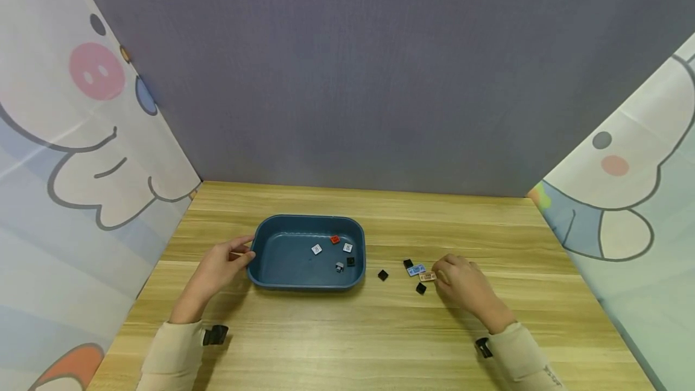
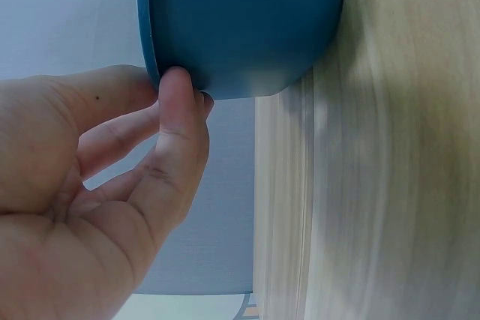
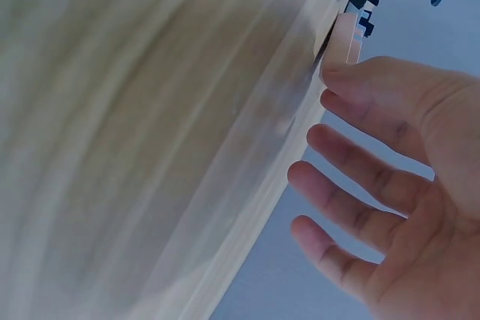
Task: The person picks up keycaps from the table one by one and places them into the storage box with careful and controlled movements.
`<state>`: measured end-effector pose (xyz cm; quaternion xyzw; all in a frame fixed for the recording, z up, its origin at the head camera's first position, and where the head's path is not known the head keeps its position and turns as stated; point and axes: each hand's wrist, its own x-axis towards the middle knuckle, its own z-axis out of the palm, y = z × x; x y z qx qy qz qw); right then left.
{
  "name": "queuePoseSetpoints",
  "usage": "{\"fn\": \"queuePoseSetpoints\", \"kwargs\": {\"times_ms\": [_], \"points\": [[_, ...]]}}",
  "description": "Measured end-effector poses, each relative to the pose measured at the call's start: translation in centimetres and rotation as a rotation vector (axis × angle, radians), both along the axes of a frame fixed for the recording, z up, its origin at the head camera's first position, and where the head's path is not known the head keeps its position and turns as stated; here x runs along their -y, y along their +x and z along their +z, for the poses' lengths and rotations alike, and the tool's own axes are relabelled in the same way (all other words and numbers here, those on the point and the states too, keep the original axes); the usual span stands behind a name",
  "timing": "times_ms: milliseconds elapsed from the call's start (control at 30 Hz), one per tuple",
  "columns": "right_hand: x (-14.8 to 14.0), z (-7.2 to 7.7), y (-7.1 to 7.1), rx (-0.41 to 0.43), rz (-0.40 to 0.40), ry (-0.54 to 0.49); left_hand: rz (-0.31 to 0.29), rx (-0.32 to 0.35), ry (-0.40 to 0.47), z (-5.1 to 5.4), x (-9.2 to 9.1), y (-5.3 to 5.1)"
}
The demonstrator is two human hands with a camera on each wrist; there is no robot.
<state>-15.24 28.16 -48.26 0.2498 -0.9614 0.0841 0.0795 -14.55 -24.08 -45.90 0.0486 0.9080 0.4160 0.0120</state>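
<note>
A dark blue plastic tray stands on the table, and my left hand pinches its left rim between thumb and fingers. In the left wrist view the thumb lies against the tray's outer wall. My right hand pinches the near end of a small orange printed tile with thumb and index finger; the other fingers are spread. Touching or very near that tile lies a blue printed tile. Black keycap-like pieces lie around them.
Inside the tray are white square pieces, a red one, a black one and a small grey piece. Another black piece lies between tray and right hand. A grey panel borders the wooden table at the back.
</note>
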Motion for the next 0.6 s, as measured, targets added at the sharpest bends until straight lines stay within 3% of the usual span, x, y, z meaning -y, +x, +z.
{"fn": "queuePoseSetpoints", "kwargs": {"times_ms": [600], "points": [[0.9,1.0,-1.0,-0.122,0.113,-0.074,-0.004,-0.002,-0.002,0.0,0.0,0.0]]}}
